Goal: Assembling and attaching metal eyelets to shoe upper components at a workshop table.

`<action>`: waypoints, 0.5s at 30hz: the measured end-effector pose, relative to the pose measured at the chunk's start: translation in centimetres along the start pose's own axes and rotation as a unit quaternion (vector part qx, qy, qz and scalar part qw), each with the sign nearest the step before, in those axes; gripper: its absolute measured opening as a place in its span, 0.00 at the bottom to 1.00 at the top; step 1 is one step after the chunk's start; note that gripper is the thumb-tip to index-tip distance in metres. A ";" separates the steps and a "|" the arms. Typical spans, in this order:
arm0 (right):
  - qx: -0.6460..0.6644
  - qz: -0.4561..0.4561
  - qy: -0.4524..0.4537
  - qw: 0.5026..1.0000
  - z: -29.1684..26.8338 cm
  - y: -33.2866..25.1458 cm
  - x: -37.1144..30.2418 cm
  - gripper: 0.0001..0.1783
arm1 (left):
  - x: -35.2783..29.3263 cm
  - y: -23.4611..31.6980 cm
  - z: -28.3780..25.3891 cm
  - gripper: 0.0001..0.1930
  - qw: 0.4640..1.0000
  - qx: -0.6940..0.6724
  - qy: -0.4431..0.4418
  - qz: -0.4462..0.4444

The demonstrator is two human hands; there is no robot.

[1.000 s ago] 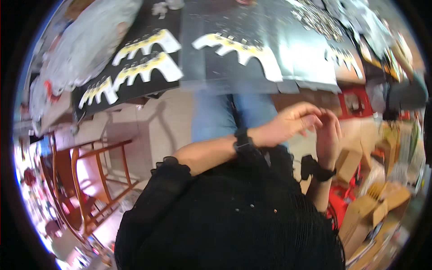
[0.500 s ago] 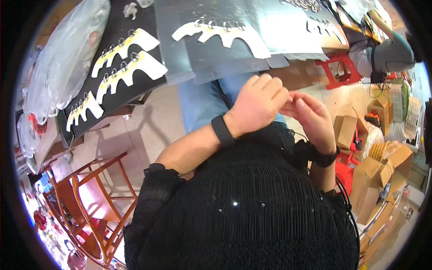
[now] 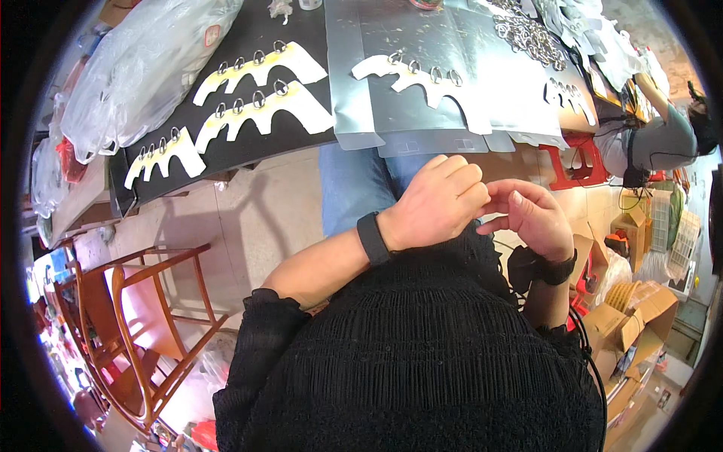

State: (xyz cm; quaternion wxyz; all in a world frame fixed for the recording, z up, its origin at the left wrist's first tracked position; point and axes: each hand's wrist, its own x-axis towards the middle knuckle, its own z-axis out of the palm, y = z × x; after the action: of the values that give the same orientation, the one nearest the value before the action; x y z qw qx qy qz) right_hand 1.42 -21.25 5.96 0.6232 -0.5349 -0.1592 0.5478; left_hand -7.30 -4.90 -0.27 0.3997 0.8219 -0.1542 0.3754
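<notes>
My left hand [image 3: 438, 202] is closed in a loose fist over my lap, near the front edge of the table. Beside it, my right hand [image 3: 536, 218] curls its thumb and fingers toward the left fingertips, and the two meet. Whatever lies between them is hidden. On the table beyond, a scalloped white strip [image 3: 429, 84] with metal rings along one edge lies on a clear plastic sheet [image 3: 352, 113]. Similar yellow-edged strips, an upper one [image 3: 260, 66], a middle one [image 3: 263, 113] and a shorter one [image 3: 166, 157], rest on the black tabletop.
A heap of metal rings [image 3: 529, 39] sits at the back right, near a small ringed strip [image 3: 570, 98]. Plastic bags [image 3: 154, 71] cover the left end. Around me stand a wooden chair [image 3: 132, 316], a red stool [image 3: 576, 164], cardboard boxes [image 3: 636, 320] and another person [image 3: 663, 139].
The view has shifted, so the table and my hands sit lower in the picture. My right fingers look a little more spread, and both hands stay together.
</notes>
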 end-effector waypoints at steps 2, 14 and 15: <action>0.016 0.005 -0.028 0.999 -0.7 0.0 0.3 0.21 | 0.0 -0.1 0.1 0.09 1.000 -0.011 0.004 -0.013; 0.231 -0.086 -0.112 0.963 -6.2 1.0 0.4 0.27 | 2.3 -0.5 3.0 0.08 0.913 -0.297 0.016 -0.281; 0.250 -0.100 -0.093 0.959 -6.9 1.1 0.3 0.26 | 2.5 -0.7 3.3 0.09 0.881 -0.347 0.034 -0.321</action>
State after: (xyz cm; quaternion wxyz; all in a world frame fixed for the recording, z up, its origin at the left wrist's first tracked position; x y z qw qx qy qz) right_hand 6.41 -24.55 2.32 0.7708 -0.2903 -0.1273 0.5526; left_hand -3.64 -6.92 -0.11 0.7628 0.6220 0.0112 0.1767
